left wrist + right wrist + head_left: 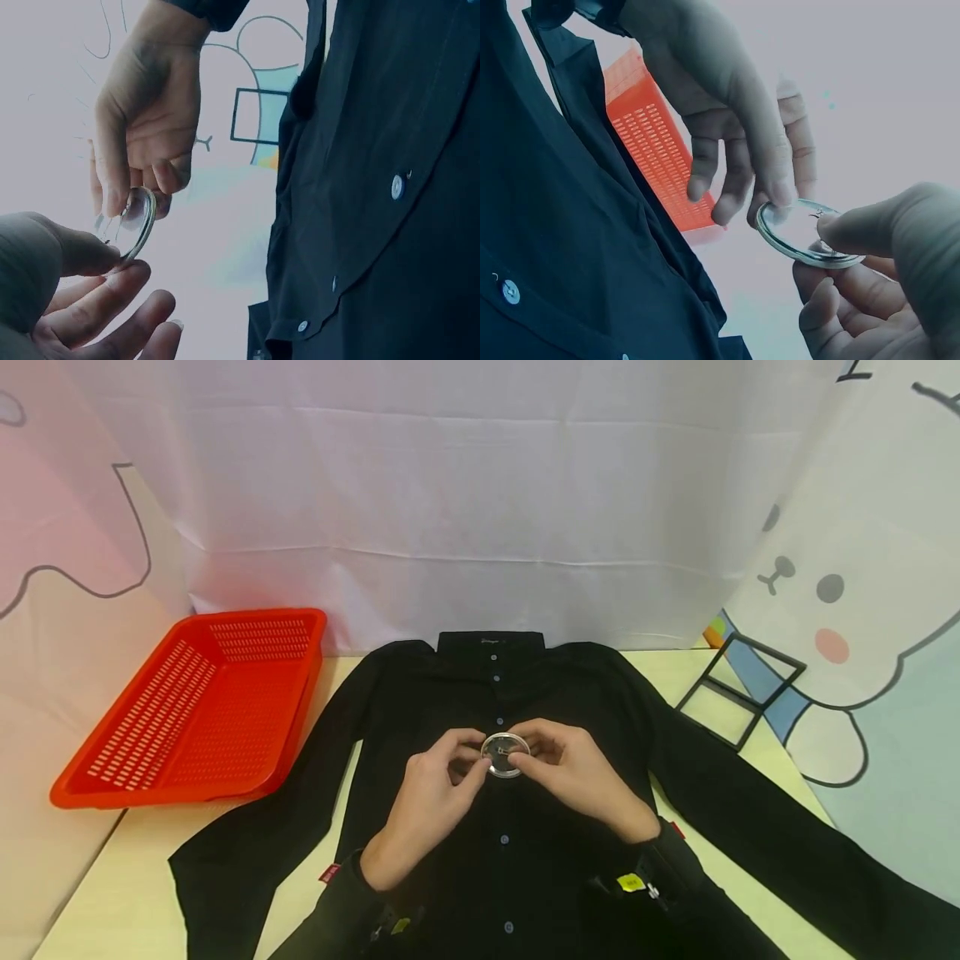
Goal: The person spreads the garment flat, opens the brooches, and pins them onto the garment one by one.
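Left grip (429, 802) and right grip (576, 770) pinch a clear disc (499, 749); the right wrist view, unlike left, shows a red basket (651, 139).

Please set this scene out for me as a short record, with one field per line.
Left hand: pinches the near edge of a clear round disc
Right hand: grips the disc's other side, thumb on its face
Disc centre: thin detail, too small to identify
Shirt: black, pale buttons, spread on the table beneath both hands
Basket: red, perforated, left of the shirt
Frame: black, two openings, beside the right sleeve
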The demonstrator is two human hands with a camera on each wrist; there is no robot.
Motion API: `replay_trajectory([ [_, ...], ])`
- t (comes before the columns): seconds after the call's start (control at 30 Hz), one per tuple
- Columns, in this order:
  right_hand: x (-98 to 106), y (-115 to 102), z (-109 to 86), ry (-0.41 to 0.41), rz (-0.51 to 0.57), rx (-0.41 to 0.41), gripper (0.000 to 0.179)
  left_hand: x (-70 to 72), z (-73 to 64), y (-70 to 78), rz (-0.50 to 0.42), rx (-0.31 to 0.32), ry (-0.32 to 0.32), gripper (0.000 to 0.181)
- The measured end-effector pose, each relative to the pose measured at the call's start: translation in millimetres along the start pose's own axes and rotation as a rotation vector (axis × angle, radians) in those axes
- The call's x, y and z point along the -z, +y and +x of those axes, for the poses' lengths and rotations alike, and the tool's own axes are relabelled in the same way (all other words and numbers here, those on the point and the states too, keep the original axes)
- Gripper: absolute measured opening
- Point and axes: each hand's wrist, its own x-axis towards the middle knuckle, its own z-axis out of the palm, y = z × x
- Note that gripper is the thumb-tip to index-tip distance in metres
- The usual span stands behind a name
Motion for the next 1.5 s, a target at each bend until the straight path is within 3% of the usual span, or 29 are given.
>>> replay_trajectory([
  [0.23, 1, 0, 2.1, -0.026, -0.068, 0.058, 0.019, 1.4, 1.9, -1.6, 0.026, -0.060, 0.002, 0.012],
  [0.4, 1, 0, 2.9, -0.027, -0.156, 0.099, 0.019, 0.9, 1.6, -3.5, 0.116, -0.145, 0.001, 0.013],
  [0.53, -1, 4, 3.5, -0.023, -0.209, 0.149, 0.018, 0.8, 0.8, -4.7, 0.166, -0.165, 0.013, 0.012],
  [0.9, -3, 6, 7.4, 0.000, -0.300, 0.267, 0.020, 4.3, 1.4, -10.1, 0.136, -0.167, 0.031, 0.011],
  [1.1, -7, 11, 16.6, -0.013, -0.326, 0.346, 0.014, 9.2, 4.8, -17.0, 0.158, -0.261, 0.039, 0.011],
  [1.27, -9, 16, 32.1, -0.176, -0.225, 0.210, 0.013, 15.1, 11.7, -26.9, 0.215, -0.372, 0.059, 0.014],
  [1.37, -9, 21, 41.7, -0.261, -0.064, 0.074, 0.017, 20.3, 17.9, -33.0, 0.235, -0.388, 0.064, 0.015],
  [1.5, -10, 26, 51.7, -0.266, 0.189, -0.121, 0.029, 28.3, 23.8, -40.9, 0.263, -0.384, 0.071, 0.017],
])
